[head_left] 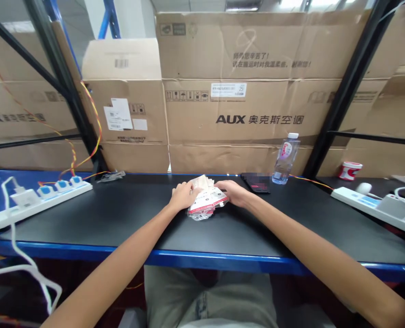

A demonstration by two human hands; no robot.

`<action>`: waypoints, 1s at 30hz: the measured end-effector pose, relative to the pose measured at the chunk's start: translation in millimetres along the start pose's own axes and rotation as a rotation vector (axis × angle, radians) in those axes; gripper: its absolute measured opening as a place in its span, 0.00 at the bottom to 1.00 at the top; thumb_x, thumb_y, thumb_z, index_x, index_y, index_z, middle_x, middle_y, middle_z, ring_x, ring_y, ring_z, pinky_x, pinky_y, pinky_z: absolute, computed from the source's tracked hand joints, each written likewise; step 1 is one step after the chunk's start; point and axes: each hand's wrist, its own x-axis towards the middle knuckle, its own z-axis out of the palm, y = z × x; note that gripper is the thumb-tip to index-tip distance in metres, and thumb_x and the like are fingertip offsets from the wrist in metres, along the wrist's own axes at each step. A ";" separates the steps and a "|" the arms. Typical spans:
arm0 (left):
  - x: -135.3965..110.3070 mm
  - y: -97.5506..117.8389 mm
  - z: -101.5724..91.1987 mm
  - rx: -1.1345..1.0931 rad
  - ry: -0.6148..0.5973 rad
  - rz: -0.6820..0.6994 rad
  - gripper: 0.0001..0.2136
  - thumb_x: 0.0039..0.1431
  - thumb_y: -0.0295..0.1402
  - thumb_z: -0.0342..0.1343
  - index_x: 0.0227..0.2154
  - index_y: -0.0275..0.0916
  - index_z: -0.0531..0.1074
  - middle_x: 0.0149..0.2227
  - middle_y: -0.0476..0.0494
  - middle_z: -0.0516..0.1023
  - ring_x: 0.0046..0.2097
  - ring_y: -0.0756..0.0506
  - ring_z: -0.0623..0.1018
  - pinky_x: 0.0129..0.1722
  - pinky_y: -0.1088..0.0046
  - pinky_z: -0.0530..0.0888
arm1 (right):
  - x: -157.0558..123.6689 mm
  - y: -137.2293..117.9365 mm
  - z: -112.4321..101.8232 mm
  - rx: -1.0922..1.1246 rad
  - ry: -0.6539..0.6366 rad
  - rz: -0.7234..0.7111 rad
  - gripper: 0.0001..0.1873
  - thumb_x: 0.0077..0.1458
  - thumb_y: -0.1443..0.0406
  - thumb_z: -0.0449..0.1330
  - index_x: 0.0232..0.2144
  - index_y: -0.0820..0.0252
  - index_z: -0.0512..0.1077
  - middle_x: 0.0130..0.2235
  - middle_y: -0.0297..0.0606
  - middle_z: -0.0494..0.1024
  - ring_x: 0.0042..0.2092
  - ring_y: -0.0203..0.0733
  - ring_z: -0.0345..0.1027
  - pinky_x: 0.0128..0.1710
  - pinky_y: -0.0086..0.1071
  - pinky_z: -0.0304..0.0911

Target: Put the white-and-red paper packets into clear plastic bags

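Note:
A small stack of white packets with red edges and clear plastic lies on the black tabletop, near its middle. My left hand is closed on the left side of the stack, its fingers bent against the packets. From the other side, my right hand curls its fingers around the right edge of the stack. The packets sit between both hands, and some fingertips are hidden behind them. What the packets contain cannot be made out.
Behind my right hand lies a dark flat item. A clear water bottle stands at the back right, with a red and white tub beyond. Power strips lie left and right. Cardboard walls the back.

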 end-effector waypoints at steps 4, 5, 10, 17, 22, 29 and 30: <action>-1.9 3.7 -3.0 -0.106 -0.006 0.053 0.19 0.61 0.52 0.47 0.34 0.40 0.72 0.38 0.38 0.77 0.43 0.38 0.75 0.43 0.64 0.68 | -0.1 0.5 4.5 0.183 -0.004 0.137 0.03 0.52 0.69 0.57 0.30 0.65 0.71 0.27 0.40 0.76 0.26 0.38 0.70 0.24 0.28 0.65; -2.7 4.3 -4.5 -0.154 -0.015 0.073 0.19 0.60 0.52 0.48 0.34 0.40 0.72 0.37 0.39 0.78 0.42 0.39 0.76 0.41 0.66 0.68 | -0.4 0.7 5.1 0.214 -0.026 0.146 0.03 0.53 0.69 0.57 0.30 0.65 0.71 0.27 0.40 0.76 0.27 0.37 0.70 0.26 0.28 0.66; -7.4 10.2 -7.3 -0.351 -0.048 0.175 0.18 0.60 0.50 0.49 0.37 0.42 0.74 0.36 0.44 0.79 0.36 0.44 0.76 0.37 0.70 0.70 | -7.7 2.4 12.0 0.168 -0.171 0.080 0.10 0.55 0.62 0.62 0.35 0.64 0.75 0.34 0.40 0.80 0.33 0.38 0.74 0.31 0.27 0.69; -8.6 19.2 -3.5 -0.559 -0.038 0.174 0.14 0.56 0.46 0.57 0.33 0.39 0.73 0.31 0.45 0.77 0.29 0.48 0.74 0.29 0.72 0.70 | -16.2 -5.2 14.2 -0.012 -0.230 0.043 0.16 0.42 0.70 0.65 0.38 0.66 0.76 0.35 0.44 0.82 0.35 0.45 0.77 0.33 0.31 0.71; -6.5 26.0 -15.2 -0.780 0.018 0.133 0.14 0.56 0.46 0.57 0.30 0.38 0.71 0.27 0.48 0.73 0.24 0.51 0.71 0.24 0.74 0.68 | -29.6 -55.7 -28.3 -0.414 -0.306 -0.031 0.28 0.38 0.71 0.65 0.47 0.60 0.74 0.38 0.37 0.82 0.35 0.47 0.77 0.31 0.32 0.71; -8.0 24.9 -30.1 -0.737 0.182 0.287 0.34 0.40 0.36 0.69 0.52 0.42 0.64 0.48 0.41 0.73 0.47 0.44 0.74 0.39 0.71 0.71 | -56.2 -95.7 -52.0 -1.004 -0.468 -0.293 0.33 0.38 0.71 0.62 0.52 0.58 0.74 0.43 0.32 0.80 0.42 0.45 0.73 0.37 0.27 0.66; -8.2 24.3 -29.3 -0.771 0.087 0.309 0.36 0.39 0.35 0.70 0.54 0.42 0.63 0.48 0.41 0.73 0.48 0.43 0.74 0.40 0.71 0.71 | -56.3 -92.5 -46.5 -1.089 -0.464 -0.294 0.33 0.38 0.72 0.61 0.51 0.58 0.75 0.41 0.32 0.81 0.41 0.44 0.73 0.35 0.27 0.65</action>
